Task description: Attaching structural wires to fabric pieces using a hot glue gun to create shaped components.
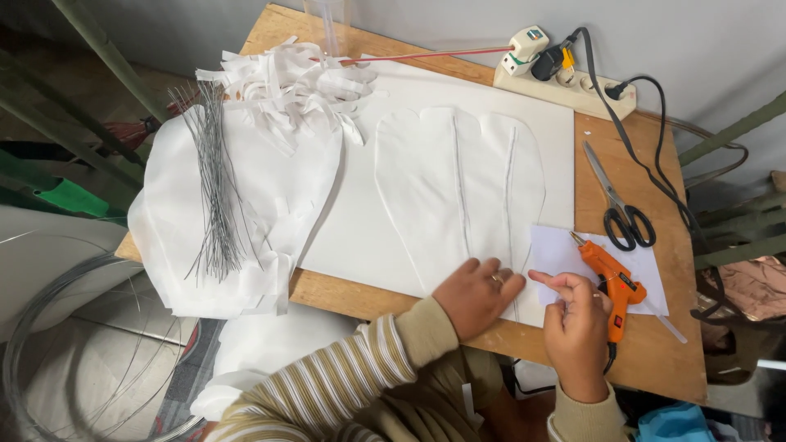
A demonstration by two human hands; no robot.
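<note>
Striped sleeve (344, 381) leads to my left hand (475, 293), flat and open on white petal-shaped fabric (458, 184) on the counter (639, 344). Right hand (577, 327) curled, probably pinching a thin wire, beside orange glue gun (612, 282); scissors (621, 205) nearby.

A white petal-shaped fabric piece (458, 192) lies flat at the centre of the frame on a larger white sheet, its scalloped top toward the upper edge and its narrow end toward the lower centre. Two thin wires (460, 184) run lengthwise down it, nearly parallel. An orange glue gun (610, 282) rests on its side at lower right, nozzle pointing toward upper left.
</note>
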